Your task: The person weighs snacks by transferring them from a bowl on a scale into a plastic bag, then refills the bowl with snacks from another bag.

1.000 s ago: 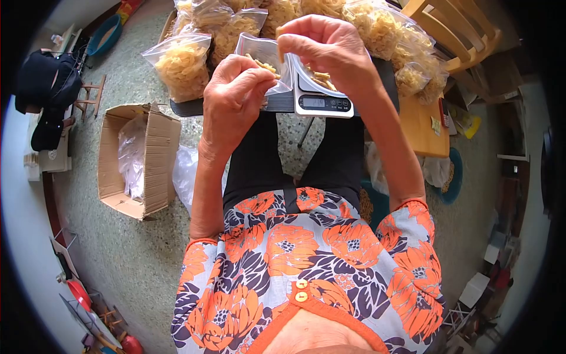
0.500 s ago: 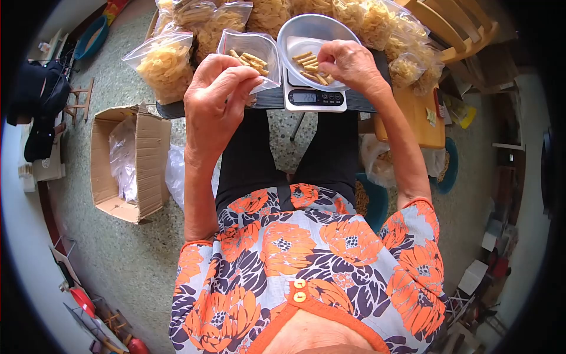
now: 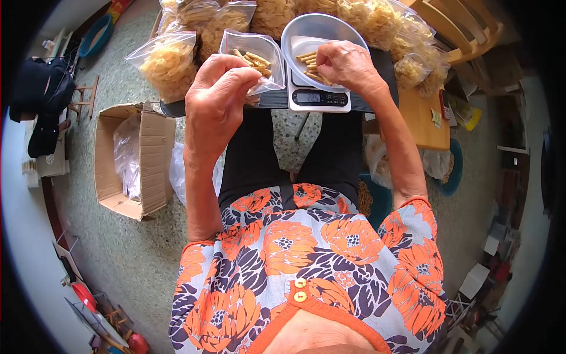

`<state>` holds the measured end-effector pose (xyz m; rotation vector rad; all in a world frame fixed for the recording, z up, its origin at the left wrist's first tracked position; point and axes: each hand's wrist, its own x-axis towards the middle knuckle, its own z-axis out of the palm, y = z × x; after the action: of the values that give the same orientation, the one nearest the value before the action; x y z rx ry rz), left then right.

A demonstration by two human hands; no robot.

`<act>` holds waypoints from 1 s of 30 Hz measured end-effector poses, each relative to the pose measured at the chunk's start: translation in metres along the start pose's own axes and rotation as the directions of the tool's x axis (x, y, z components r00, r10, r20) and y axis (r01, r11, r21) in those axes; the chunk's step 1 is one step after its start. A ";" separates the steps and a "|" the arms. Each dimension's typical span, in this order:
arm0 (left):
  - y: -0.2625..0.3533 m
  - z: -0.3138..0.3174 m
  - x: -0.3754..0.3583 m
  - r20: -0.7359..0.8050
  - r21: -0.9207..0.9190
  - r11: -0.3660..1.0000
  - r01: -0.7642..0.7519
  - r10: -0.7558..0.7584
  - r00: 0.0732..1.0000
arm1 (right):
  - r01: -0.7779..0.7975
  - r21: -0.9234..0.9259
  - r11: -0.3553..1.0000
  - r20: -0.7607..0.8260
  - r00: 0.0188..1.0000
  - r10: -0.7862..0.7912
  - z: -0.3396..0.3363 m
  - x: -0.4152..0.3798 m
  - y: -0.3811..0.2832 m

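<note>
My left hand (image 3: 217,97) is closed in a pinch at the near edge of a clear zip bag (image 3: 244,40). The bag's mouth gapes, showing several short tan sticks (image 3: 258,61) inside. To the right, a translucent plastic bowl (image 3: 321,25) rests on a white digital scale (image 3: 320,105) with a lit display. More tan sticks (image 3: 307,57) lie in the bowl. My right hand (image 3: 349,64) reaches over its right side, fingers curled together down among these sticks; the fingertips are partly hidden.
Filled bags of pale yellow, flaky pieces (image 3: 169,64) line the table's far side. A cardboard box (image 3: 156,159) holding plastic stands on the floor at left. At right are a wooden stool (image 3: 427,127), a chair (image 3: 457,29) and a teal basin (image 3: 454,168).
My right hand has lowered slightly, its fingers drawn closer over the sticks in the bowl. My left hand keeps its pinch on the bag. The whole view has shifted slightly.
</note>
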<state>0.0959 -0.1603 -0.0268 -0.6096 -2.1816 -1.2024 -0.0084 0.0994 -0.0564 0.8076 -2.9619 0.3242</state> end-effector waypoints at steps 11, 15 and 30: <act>0.000 0.012 -0.002 -0.106 0.033 0.999 0.004 -0.001 0.994 | 0.042 0.974 0.222 -0.109 0.948 0.300 -0.052 -0.022 -0.079; 0.006 0.011 -0.004 -0.138 0.064 0.998 0.022 -0.013 0.990 | 0.051 0.915 0.400 -0.199 0.919 0.339 -0.033 -0.007 -0.113; 0.004 0.009 -0.001 -0.155 0.108 0.994 0.020 -0.003 0.988 | -0.078 0.316 0.946 -0.302 0.937 0.178 -0.008 -0.017 -0.007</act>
<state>0.0968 -0.1501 -0.0288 -0.4437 -2.1057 -1.0905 0.0097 0.1039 -0.0495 0.5137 -2.6874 0.8446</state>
